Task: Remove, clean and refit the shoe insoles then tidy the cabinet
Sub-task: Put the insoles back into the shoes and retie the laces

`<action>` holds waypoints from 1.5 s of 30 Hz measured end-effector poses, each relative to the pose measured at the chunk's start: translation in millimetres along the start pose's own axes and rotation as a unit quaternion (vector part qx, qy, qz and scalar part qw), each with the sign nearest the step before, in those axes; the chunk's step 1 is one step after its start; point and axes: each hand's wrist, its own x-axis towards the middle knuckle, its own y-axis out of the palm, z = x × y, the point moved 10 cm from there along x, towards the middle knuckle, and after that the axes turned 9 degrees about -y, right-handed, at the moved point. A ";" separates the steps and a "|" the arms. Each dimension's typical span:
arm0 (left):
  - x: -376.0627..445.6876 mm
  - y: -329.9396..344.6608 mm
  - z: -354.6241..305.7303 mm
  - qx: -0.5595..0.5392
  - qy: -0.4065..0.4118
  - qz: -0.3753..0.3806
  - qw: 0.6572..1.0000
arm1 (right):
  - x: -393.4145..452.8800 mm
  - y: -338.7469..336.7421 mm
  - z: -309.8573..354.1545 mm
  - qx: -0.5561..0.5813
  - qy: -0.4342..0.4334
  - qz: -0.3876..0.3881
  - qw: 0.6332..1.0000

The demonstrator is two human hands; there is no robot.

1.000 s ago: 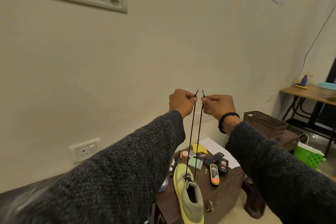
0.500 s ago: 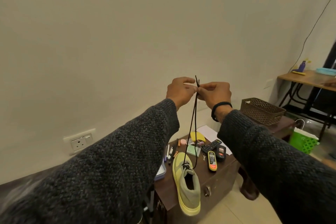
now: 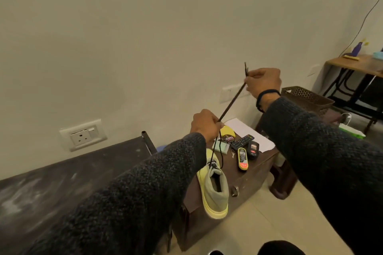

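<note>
Head view: right hand pinches the black lace ends high, left hand grips it lower; the lace runs down to the yellow-soled shoe lying on the desk.

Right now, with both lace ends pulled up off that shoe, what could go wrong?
1. The shoe lies with its heel past the front edge of the brown cabinet; a harder pull on the black shoelace could tip it to the floor.
2. The right hand pinches the lace just below its tips, so they may slip free.
3. The lace, slack below the left hand, hangs close to the yellow remote and could drag it.
</note>
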 end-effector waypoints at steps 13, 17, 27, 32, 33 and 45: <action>15.7 -6.4 22.9 -0.241 -0.036 -0.011 0.970 | -131.8 113.8 -155.7 -0.002 0.127 0.437 0.890; 30.0 -2.0 44.8 -0.304 -0.092 -0.025 0.948 | -160.9 128.8 -160.6 0.146 0.228 0.530 0.803; 32.9 12.0 99.8 -0.391 -0.198 -0.090 0.894 | -165.8 117.4 -182.0 0.201 0.311 0.516 0.772; 16.9 26.6 127.6 -0.403 -0.238 -0.085 0.880 | -169.4 125.8 -172.9 0.133 0.247 0.529 0.801; 9.0 30.8 136.3 -0.400 -0.252 -0.080 0.878 | -168.7 126.9 -171.8 0.136 0.245 0.524 0.804; -70.0 151.1 175.6 -0.221 -0.346 0.150 0.899 | -178.2 133.1 -141.2 -0.210 -0.085 0.511 0.829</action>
